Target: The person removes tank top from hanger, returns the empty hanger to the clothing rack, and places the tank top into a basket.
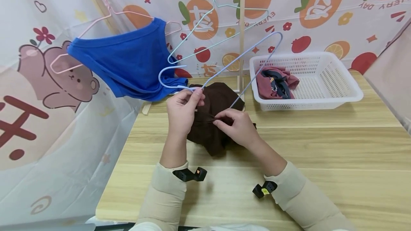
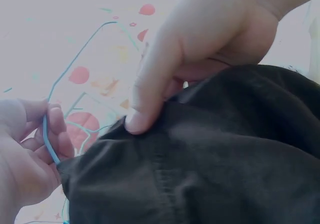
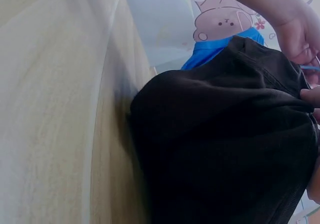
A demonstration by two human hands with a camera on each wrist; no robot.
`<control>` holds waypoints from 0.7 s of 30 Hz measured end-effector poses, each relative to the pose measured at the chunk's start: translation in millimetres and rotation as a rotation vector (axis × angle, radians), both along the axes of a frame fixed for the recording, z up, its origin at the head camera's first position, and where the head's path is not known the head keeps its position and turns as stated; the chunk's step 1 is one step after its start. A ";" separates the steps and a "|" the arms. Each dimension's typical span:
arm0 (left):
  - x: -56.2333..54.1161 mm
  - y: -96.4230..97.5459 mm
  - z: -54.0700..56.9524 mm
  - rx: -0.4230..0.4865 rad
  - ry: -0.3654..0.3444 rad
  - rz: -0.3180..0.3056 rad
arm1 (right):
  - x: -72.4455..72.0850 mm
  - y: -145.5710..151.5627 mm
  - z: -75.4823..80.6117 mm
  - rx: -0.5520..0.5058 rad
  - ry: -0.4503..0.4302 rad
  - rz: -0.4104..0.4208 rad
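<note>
My left hand (image 1: 184, 111) pinches a light blue wire hanger (image 1: 239, 57) near the base of its hook. The hook points left, and the far corner rises to the right. A dark brown garment (image 1: 210, 133) hangs bunched below, covering part of the hanger. My right hand (image 1: 239, 127) pinches a fold of this cloth between thumb and fingers. In the left wrist view, the hanger wire passes through the left hand (image 2: 30, 154) beside a corner of the garment (image 2: 120, 184). The garment (image 3: 220, 134) hides much of the right wrist view; how far the hanger sits inside it is hidden.
A blue tank top (image 1: 128, 56) hangs on a pink hanger (image 1: 110, 11) at the left of the rack (image 1: 242, 27). Beside it hangs a bare mint hanger (image 1: 189, 33). At the back right, a white basket (image 1: 340, 97) holds crumpled maroon and dark cloth (image 1: 273, 85).
</note>
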State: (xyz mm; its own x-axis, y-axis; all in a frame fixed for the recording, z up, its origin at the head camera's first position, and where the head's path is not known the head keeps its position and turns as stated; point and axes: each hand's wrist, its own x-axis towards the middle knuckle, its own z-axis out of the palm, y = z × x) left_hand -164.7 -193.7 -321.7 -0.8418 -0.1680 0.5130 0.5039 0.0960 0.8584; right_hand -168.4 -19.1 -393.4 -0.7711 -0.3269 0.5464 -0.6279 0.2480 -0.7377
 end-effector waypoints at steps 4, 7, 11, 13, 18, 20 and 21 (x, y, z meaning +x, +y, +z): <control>0.2 -3.2 3.3 0.115 0.027 -0.009 | -1.9 3.7 -1.3 0.056 -0.005 -0.017; -0.2 -6.9 6.7 0.223 0.069 -0.016 | -2.9 7.4 -1.5 0.089 -0.023 -0.019; 2.2 -13.5 13.4 0.361 0.136 -0.001 | -3.2 11.0 -2.1 0.134 -0.065 -0.014; 4.5 -17.3 17.7 0.413 0.167 0.023 | -3.6 12.1 -2.9 0.158 -0.090 -0.011; 10.9 -28.9 27.4 0.507 0.234 0.082 | -5.6 14.1 -6.3 0.214 -0.140 -0.011; 13.6 -33.9 30.0 0.520 0.254 0.108 | -6.6 15.2 -7.8 0.230 -0.150 -0.020; 14.5 -36.3 30.9 0.524 0.262 0.121 | -7.1 15.9 -8.3 0.235 -0.154 -0.027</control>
